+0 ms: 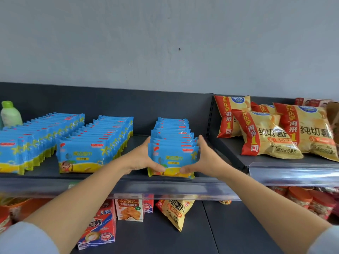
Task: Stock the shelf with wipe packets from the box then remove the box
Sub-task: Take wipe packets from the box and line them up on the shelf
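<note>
Three rows of wipe packets (173, 143); two hands; one green-capped bottle (10, 114).

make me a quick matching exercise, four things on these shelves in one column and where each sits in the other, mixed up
Things:
1. green-capped bottle
2. row of wipe packets between the left hand and right hand
3. chip bags
4. croissant box

Places:
A. lower shelf, under the top shelf's front rail
B. top shelf, far left
C. neighbouring shelf section to the right
D. top shelf, rightmost of three blue rows

Pairs: 1-B, 2-D, 3-C, 4-A
</note>
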Demonstrator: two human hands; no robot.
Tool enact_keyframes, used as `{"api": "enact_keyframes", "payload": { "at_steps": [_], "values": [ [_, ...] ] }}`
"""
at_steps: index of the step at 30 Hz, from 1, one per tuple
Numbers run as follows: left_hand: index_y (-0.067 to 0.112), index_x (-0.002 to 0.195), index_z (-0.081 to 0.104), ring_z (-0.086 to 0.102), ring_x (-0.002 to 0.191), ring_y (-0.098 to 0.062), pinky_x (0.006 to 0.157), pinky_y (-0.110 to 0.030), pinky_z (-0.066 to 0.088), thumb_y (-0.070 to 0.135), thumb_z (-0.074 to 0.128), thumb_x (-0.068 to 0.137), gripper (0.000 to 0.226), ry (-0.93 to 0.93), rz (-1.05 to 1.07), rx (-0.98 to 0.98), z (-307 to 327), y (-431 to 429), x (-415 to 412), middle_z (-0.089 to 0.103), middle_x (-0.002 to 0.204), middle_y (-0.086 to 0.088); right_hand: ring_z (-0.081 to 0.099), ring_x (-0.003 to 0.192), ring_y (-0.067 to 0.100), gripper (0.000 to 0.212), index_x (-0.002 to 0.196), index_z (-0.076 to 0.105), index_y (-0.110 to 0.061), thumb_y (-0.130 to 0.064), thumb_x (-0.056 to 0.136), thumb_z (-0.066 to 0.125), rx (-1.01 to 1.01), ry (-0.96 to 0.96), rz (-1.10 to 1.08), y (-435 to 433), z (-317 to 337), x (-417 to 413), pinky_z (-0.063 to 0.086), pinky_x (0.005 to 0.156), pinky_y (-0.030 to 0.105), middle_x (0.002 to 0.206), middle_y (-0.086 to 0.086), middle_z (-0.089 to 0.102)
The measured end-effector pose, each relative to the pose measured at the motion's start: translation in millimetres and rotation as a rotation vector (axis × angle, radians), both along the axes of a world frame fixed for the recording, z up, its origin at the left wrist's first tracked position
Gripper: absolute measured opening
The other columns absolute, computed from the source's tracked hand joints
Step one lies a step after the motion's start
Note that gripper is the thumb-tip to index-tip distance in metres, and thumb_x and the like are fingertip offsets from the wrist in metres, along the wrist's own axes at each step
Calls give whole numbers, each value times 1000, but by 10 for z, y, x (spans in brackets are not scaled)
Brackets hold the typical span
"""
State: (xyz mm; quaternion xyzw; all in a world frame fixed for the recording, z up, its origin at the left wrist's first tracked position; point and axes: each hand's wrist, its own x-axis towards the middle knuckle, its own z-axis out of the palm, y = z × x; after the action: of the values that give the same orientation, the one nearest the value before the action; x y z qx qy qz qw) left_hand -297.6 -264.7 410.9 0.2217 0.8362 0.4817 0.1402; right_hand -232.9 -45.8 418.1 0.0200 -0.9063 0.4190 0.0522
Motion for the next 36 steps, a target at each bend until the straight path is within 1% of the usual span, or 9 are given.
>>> {"api": "enact_keyframes", "payload": {
  "at_steps": [3,6,11,17,22,24,29,34,36],
  "values": [
    [30,139,33,53,122,-9,100,-26,45,-3,83,64,96,-30,-73,-1,-25,3,-32,58,126,14,50,97,-1,110,148,17,-19,-13,64,88,19,46,35,-11,-56,-21,45,72,7,99,-33,44],
    [29,140,33,50,119,-6,112,-32,33,24,79,75,80,-47,7,70,92,-25,-61,53,129,16,54,101,-1,103,142,20,-34,-17,66,87,-18,71,87,22,-70,-21,45,82,12,101,-35,45],
    [25,151,22,19,145,-17,118,-46,18,97,40,45,129,-144,226,279,229,33,-190,20,158,3,59,101,-3,55,124,51,-31,-68,83,48,-384,-19,19,35,66,-215,43,96,22,111,-24,61],
    [19,98,68,69,93,-17,85,-34,48,78,10,83,84,-308,135,384,338,233,-217,74,99,-2,70,81,18,67,85,63,-22,-69,91,16,-807,-122,-9,-78,205,-426,53,81,35,78,-2,75],
    [11,143,38,51,125,-23,109,-40,36,87,16,76,104,-351,217,451,286,197,-446,47,144,-9,65,81,17,69,69,59,-22,-69,92,14,-765,-52,-131,-61,183,-550,40,107,44,66,-7,68],
    [12,151,18,51,124,-23,104,-39,40,85,17,78,104,-361,247,484,276,224,-519,44,145,-7,63,87,19,66,74,56,-21,-70,91,14,-771,-79,-154,-60,225,-601,39,108,45,80,-4,66],
    [10,117,60,68,101,-30,91,-42,50,86,15,75,98,-519,35,580,369,349,-548,70,111,-13,69,91,27,80,81,65,-13,-75,87,15,-789,-167,-138,-35,233,-688,51,94,43,87,8,74],
    [10,152,16,60,113,-29,88,-44,52,93,25,67,119,-484,165,576,326,318,-779,51,139,-11,45,132,28,99,139,46,-9,-81,82,10,-660,-133,-266,49,203,-871,26,115,49,143,10,49],
    [8,152,12,62,99,-20,74,-41,53,87,20,75,111,-452,226,566,347,350,-828,57,119,0,39,137,28,99,148,31,-10,-82,82,11,-682,-128,-279,63,228,-948,26,116,49,151,8,38]
  ]
}}
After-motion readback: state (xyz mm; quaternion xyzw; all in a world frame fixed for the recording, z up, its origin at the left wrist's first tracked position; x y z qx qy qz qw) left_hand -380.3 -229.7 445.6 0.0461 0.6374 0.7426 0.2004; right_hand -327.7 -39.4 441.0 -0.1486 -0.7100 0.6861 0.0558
